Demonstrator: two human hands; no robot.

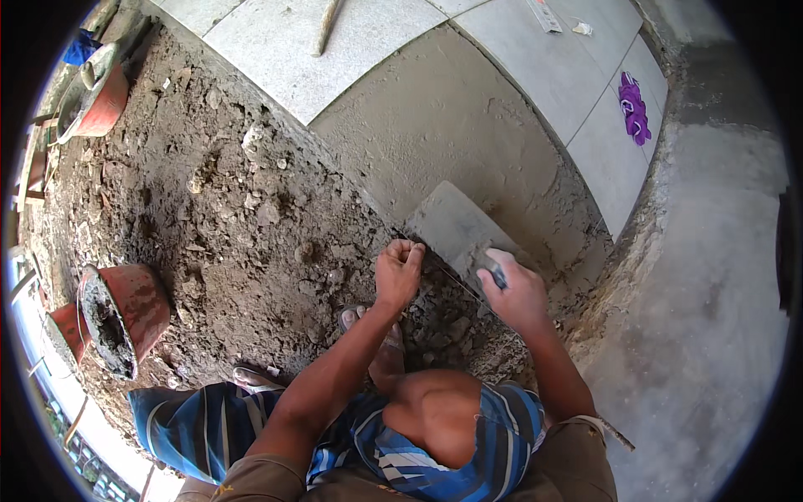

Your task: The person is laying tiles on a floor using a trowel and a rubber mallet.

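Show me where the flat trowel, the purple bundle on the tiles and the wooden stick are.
Flat trowel point(452, 221): head view, on the bare face of its blade.
Purple bundle point(634, 112): head view, on its crumpled middle.
Wooden stick point(328, 27): head view, on its visible shaft.

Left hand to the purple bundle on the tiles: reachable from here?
Probably not without leaning: between the left hand and the purple bundle lie the trowel, held in the right hand, and a broad mortar bed.
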